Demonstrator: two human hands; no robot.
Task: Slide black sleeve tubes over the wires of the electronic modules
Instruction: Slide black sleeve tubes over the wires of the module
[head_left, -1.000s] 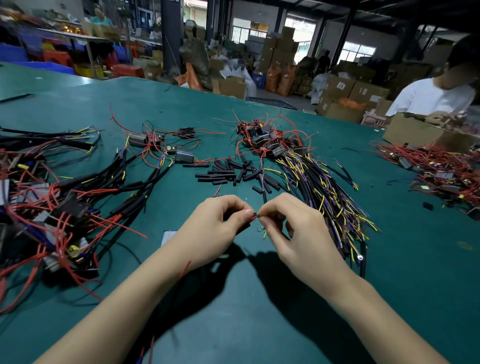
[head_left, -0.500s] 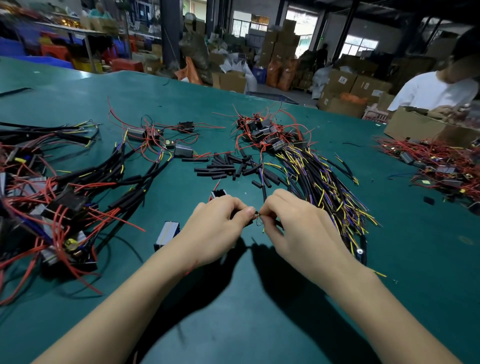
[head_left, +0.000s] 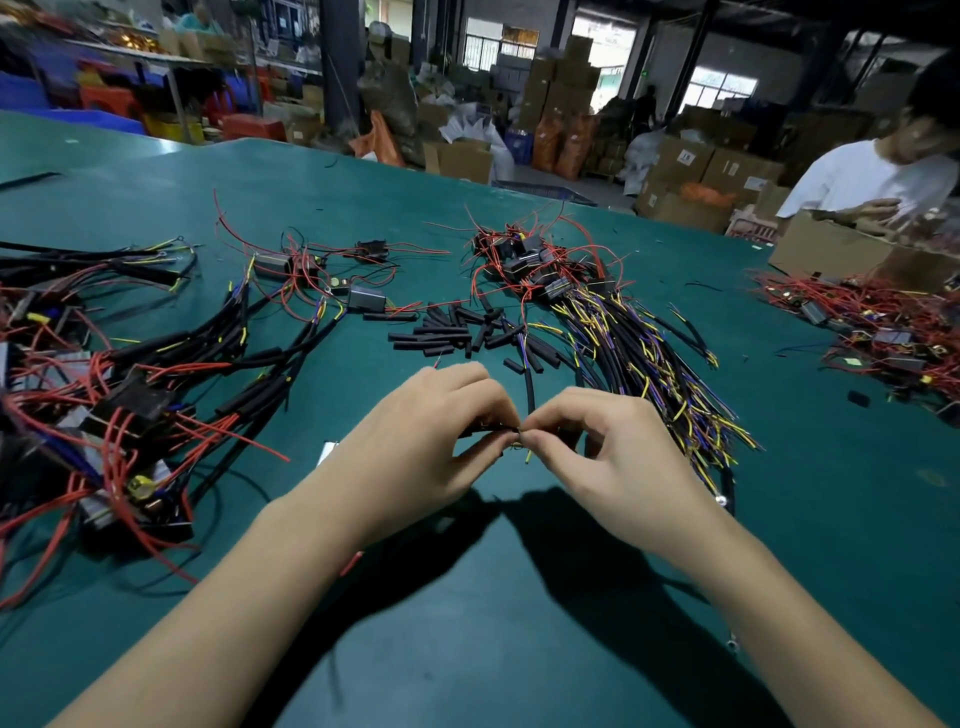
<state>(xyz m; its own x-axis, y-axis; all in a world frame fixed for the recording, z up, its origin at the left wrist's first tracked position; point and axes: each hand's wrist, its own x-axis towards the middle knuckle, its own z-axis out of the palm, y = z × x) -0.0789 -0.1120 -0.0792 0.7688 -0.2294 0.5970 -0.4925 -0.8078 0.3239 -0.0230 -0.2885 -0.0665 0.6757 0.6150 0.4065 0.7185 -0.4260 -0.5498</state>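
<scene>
Sleeve tube (head_left: 485, 430) pinched in left hand (head_left: 421, 441), wires (head_left: 522, 451) in right hand (head_left: 618, 457)

A green worktop (head_left: 519, 649) fills most of the frame. At the upper right, a person in a white T-shirt (head_left: 857, 179) stands behind an open cardboard box (head_left: 831, 247) resting on the worktop's far edge. Beyond the worktop, stacked cardboard cartons (head_left: 696, 166) crowd the upper centre, an orange bag (head_left: 382, 137) lies near them, and blue bins (head_left: 78, 117) sit at the upper left beside a dark pillar (head_left: 340, 62).
</scene>
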